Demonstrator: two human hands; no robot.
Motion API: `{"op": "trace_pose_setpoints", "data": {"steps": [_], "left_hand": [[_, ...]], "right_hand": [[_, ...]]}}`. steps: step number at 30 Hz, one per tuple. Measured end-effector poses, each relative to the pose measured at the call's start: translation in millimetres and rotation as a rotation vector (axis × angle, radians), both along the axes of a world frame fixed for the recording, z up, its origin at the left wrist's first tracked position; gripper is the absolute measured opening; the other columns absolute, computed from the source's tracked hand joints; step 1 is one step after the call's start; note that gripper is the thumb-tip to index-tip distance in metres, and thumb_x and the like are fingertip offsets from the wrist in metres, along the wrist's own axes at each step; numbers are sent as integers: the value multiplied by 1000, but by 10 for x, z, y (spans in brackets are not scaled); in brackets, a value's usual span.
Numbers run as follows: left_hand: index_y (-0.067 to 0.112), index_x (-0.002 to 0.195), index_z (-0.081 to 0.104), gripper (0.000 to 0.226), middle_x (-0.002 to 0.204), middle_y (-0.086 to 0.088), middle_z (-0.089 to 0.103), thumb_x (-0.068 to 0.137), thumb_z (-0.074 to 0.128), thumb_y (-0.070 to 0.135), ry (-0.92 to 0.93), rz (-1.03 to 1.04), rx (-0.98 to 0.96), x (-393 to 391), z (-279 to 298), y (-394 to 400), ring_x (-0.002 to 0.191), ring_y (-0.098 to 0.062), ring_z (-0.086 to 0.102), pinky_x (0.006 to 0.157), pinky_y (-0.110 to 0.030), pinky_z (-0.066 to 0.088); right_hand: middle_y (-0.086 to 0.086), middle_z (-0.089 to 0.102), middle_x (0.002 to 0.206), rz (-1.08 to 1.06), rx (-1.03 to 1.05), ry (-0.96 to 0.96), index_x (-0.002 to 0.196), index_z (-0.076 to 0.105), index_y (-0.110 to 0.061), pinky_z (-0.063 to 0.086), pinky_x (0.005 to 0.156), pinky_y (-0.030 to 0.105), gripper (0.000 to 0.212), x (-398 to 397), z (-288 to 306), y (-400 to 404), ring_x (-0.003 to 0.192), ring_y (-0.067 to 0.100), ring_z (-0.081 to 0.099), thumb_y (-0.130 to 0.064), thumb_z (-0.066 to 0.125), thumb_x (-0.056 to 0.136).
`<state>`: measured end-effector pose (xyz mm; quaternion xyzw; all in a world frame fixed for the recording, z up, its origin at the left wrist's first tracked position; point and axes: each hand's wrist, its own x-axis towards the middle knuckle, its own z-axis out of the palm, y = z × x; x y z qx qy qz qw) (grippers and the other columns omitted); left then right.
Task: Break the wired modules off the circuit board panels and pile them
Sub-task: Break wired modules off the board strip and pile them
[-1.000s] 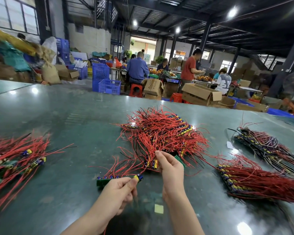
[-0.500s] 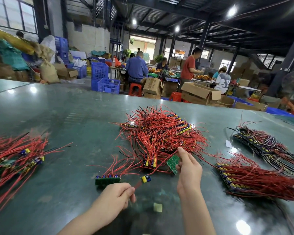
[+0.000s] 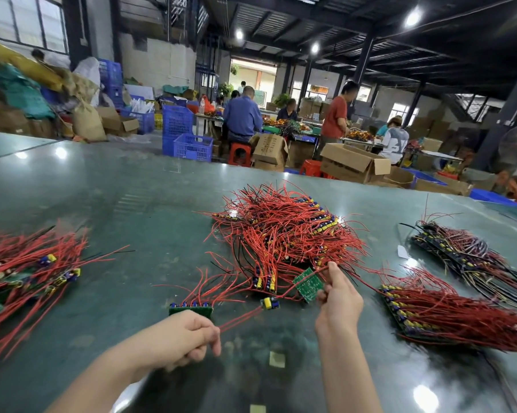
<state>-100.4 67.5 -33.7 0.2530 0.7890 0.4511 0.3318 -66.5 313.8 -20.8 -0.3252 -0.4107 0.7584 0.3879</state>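
left hand [image 3: 180, 338] has pulled its pinched module [image 3: 269, 303] away; right hand [image 3: 337, 299] pinches green board [image 3: 308, 284].

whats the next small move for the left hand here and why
Probably carry the broken-off module to the loose pile on the left and let go. The left hand pinches its red wires, the module dangles free of any panel, while the right hand holds a green panel piece.

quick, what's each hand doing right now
Left hand: closed, pinching the red wires of a single broken-off module.
Right hand: closed, pinching wires by the green board at the pile's edge.
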Motion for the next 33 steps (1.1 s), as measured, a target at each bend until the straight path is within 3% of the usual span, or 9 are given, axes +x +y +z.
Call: {"op": "trace_pose_setpoints", "data": {"steps": [4,8,12,17,22,24,27,30,33], "left_hand": [[21,69,62,36,43,8,40,99,44,29,59,33,-79,-50,-7,-49,35,-6,27,36,-17,21],[35,59,60,38,45,10,46,95,48,38,403,12,-222,-69,-12,-54,44,-2,39,51,-19,30],[41,68,61,27,52,12,46,92,49,43,493,-14,-290,-83,-17,-53,52,-3,39,62,-27,34],[60,81,56,11,64,33,60,80,46,64,638,52,-379,-24,2,-59,66,14,52,64,-15,40],[62,118,46,71,107,31,48,57,15,81,953,167,-301,82,27,42,113,5,41,100,-17,24],[52,127,39,72,110,36,50,61,27,78,842,154,-36,176,23,129,115,14,40,102,-13,23],[42,117,51,49,102,28,67,73,66,59,396,218,389,301,5,257,99,11,59,89,-8,42],[27,96,61,14,72,23,66,87,65,17,471,377,405,223,-49,298,56,9,53,52,-3,37],[24,79,60,16,54,7,60,87,63,11,562,579,337,-100,10,38,46,0,47,48,-15,36]], "right_hand": [[-3,64,78,-14,22,9,87,68,-15,35,54,21,4,10,-6,-7,59,6,43,-17,69,84],[-4,63,81,-43,102,11,83,64,-21,39,63,23,5,9,25,-47,66,8,46,-20,68,85],[-3,58,78,-29,94,41,86,64,-20,37,59,21,3,21,37,-41,66,8,44,-21,67,86],[-5,58,64,225,-73,303,83,66,-14,41,44,13,3,42,157,-156,48,2,46,-14,63,85],[-3,67,66,439,-136,383,81,67,-13,51,51,17,15,64,233,-261,51,5,59,-20,68,68],[-1,67,64,489,-118,393,77,68,-12,53,51,18,10,60,234,-349,51,6,61,-17,67,69],[2,67,63,552,-66,362,81,65,-10,54,53,19,12,39,222,-472,53,10,64,-15,65,71],[5,70,71,626,-44,381,89,66,-9,56,58,21,17,27,209,-542,63,14,69,-13,62,73],[7,72,89,700,139,277,103,66,-10,55,73,25,23,-19,126,-617,75,14,68,-10,63,80]]}}
